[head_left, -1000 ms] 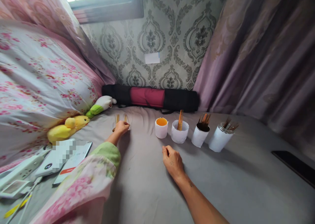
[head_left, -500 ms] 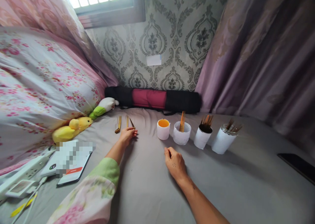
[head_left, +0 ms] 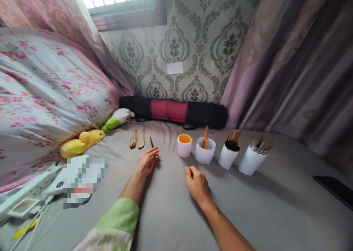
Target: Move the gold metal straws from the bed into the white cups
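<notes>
My right hand (head_left: 197, 183) rests loosely curled on the grey sheet (head_left: 171, 214); left hand (head_left: 147, 161) pinches a gold utensil (head_left: 152, 142), long axis pointing away toward the black-and-red roll (head_left: 173, 111) under patterned wallpaper (head_left: 193, 41)

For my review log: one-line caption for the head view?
Left hand pinches a gold utensil beside two others; right hand rests before four white cups.

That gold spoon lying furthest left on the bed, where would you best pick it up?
Probably by the slim handle of the gold spoon, pinched from above. It lies flat on the grey sheet, bowl end nearest you, with a second spoon close on its right, so sideways room is scant.
</notes>
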A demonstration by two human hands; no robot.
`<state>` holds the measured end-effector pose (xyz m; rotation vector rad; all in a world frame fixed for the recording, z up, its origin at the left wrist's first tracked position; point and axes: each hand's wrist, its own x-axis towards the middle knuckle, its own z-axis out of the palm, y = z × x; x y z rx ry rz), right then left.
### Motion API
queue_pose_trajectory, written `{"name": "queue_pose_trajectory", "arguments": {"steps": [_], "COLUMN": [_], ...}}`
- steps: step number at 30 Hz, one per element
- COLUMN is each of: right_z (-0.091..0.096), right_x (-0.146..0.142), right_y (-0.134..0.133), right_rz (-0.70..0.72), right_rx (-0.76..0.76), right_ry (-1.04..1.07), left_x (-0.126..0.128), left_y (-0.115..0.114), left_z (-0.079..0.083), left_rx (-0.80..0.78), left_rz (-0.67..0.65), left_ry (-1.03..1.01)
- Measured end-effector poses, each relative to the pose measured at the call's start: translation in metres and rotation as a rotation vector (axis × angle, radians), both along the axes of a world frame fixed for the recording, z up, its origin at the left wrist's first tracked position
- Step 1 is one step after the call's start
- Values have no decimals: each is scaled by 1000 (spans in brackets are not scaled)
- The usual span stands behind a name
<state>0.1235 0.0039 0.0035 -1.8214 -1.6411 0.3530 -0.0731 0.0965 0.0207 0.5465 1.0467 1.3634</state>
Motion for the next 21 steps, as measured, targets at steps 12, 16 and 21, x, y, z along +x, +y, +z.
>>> {"name": "queue_pose_trajectory", "arguments": {"steps": [12, 16, 21], "right_z": [-1, -2, 0], "right_x": [2, 3, 5], "right_y": [1, 2, 2], "right_rz": [21, 34, 47], "right_rx": [9, 12, 17], "right_ry": [89, 139, 200], "left_x": [32, 40, 48], "left_y": [-44, -58, -75], "left_z": [-6, -5, -7], "left_rx": [40, 75, 87], "left_rz": [-70, -78, -108], "left_ry": [-44, -4, 68]}}
